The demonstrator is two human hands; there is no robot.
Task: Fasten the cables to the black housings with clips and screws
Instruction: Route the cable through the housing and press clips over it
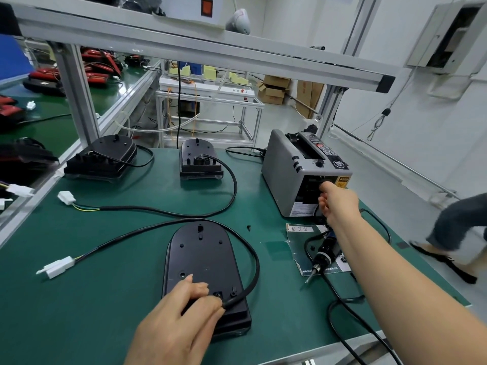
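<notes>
Green-matted workbench (79,312), white workshop. Left hand (174,320) pinches the round black cable (257,264) against the nearest flat black plastic housing (200,259). Right hand (337,204) is at the grey tape dispenser (282,164), grip unclear.

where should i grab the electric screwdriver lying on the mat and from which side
Take the electric screwdriver round its thick black barrel, above the bit. It lies flat, bit pointing near-left, so come down from above on its right side; a black cord loops at its left. Its rear end is hidden behind the right forearm. The right hand, at the tape dispenser, looks nearer.
</notes>
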